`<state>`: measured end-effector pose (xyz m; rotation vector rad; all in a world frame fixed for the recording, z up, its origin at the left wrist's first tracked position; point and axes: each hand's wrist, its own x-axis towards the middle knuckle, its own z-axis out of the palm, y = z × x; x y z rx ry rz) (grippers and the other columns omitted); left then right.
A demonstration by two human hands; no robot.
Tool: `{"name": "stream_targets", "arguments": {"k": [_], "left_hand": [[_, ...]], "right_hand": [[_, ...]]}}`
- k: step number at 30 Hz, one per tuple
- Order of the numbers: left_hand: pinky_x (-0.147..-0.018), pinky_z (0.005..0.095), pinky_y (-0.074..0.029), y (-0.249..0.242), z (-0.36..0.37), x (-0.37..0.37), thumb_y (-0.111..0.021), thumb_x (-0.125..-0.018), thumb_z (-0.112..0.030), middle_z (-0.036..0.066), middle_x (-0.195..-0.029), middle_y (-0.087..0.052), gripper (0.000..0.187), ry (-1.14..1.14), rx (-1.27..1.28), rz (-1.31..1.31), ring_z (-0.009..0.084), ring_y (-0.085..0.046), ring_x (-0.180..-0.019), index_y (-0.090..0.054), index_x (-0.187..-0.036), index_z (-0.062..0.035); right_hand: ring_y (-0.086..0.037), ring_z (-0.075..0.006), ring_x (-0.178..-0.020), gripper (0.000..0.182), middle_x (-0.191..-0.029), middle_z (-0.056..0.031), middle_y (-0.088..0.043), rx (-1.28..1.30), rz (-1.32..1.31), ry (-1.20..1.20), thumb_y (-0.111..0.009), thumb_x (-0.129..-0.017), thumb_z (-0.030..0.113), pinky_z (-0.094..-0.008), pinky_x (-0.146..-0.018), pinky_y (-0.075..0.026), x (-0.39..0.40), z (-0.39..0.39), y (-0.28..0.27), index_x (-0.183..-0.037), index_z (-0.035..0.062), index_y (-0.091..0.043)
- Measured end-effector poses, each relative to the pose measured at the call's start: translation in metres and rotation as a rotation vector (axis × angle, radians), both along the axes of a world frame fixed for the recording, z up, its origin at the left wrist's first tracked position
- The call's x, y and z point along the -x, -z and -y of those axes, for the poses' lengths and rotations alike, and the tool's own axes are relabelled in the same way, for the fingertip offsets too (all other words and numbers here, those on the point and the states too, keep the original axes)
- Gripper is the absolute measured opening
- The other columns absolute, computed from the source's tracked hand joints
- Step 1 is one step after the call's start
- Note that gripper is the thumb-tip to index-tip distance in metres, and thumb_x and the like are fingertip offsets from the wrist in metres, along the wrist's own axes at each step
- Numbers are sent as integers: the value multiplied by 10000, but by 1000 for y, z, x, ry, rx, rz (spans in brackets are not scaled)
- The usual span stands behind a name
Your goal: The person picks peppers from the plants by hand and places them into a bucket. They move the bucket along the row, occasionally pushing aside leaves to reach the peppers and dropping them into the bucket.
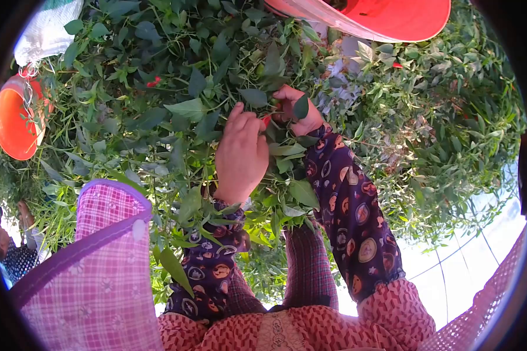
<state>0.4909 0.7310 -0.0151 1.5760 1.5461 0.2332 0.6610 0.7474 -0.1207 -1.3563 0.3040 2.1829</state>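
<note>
My left hand (242,157) reaches into the leafy plants with its back toward me and its fingers bent together. A small red chili pepper (266,120) shows at the thumb side of that hand, in its fingers as far as I can see. Close beside it on the right, my right hand (300,112) is curled closed among the stems, partly behind a dark green leaf (301,107). What it grips is hidden. Green pepper plants (187,111) surround both hands.
A red bucket (386,20) stands at the top, and an orange-red one (17,123) at the left. A white sack (47,29) is at the upper left. Other red peppers (153,82) show among leaves. Part of another person (19,251) appears at the left edge.
</note>
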Motion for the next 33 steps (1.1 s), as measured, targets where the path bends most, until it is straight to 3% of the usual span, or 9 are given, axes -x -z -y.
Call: {"name": "stream_targets", "arguments": {"k": [4,11,16,20,23,25,26,29,33], "left_hand": [[-965,442,-431,-2,-1,-3,-583,-791,-19,141,-1119,-580,169,-1,44,-36,383,-464,-1248,-562,-958,-35],[-974,442,-429,-6,-5,-4,-566,-825,-38,184,-1170,-568,302,-49,87,-34,379,-450,-1264,-561,-1127,-49],[-1028,442,-398,-4,-7,-4,-568,-830,-36,192,-1189,-559,479,-70,66,11,389,-443,-1261,-506,-1305,-36],[-971,439,-430,-2,-6,4,-590,-772,-12,162,-1117,-564,392,-12,9,45,401,-455,-1222,-597,-1164,-26],[-952,431,-449,0,-7,6,-614,-718,-18,129,-1072,-581,344,-23,24,66,392,-468,-1207,-639,-1060,-36],[-988,424,-432,1,-4,4,-640,-674,-10,111,-1075,-598,304,-66,69,89,389,-467,-1207,-663,-975,-43],[-985,424,-437,3,-2,4,-638,-676,-21,100,-1066,-603,293,-49,66,72,388,-468,-1208,-664,-967,-47],[-803,419,-526,-2,-4,6,-599,-743,-47,66,-1046,-581,211,-27,36,44,352,-457,-1263,-645,-947,-81],[-857,407,-515,-5,-4,3,-607,-742,-56,55,-1087,-583,253,8,124,13,331,-431,-1297,-650,-987,-99]], "right_hand": [[-563,-136,-799,239,-951,-35,-618,-50,117,-192,-682,-816,156,-309,-648,-454,13,-15,-14,-1009,73,-567],[-647,-139,-819,326,-938,-58,-671,-163,199,-36,-701,-841,65,-291,-718,-512,12,1,-20,-1128,0,-561],[-635,-349,-864,254,-962,-164,-645,-912,1202,-867,-633,-838,134,-389,-764,-514,24,0,-79,-1065,25,-601],[-631,-355,-872,200,-958,-151,-639,-1060,1201,-884,-617,-866,143,-396,-758,-509,36,-2,-124,-1031,29,-618],[-623,-242,-756,167,-905,-94,-645,-1008,1065,-673,-604,-910,175,-330,-661,-487,45,2,-128,-1001,38,-635],[-533,-88,-668,181,-868,-18,-630,-70,481,-151,-609,-935,218,-236,-571,-404,42,-4,-122,-990,48,-644],[-438,-4,-657,210,-856,29,-603,-28,385,-98,-621,-940,243,-180,-542,-322,37,-12,-120,-1003,44,-641],[-460,-20,-664,205,-866,15,-615,-70,237,-98,-613,-942,234,-187,-548,-332,32,-19,-127,-1023,47,-636],[-544,-53,-787,207,-928,-23,-644,-661,919,-339,-630,-937,143,-195,-686,-437,41,-61,-192,-1092,8,-604]]}}
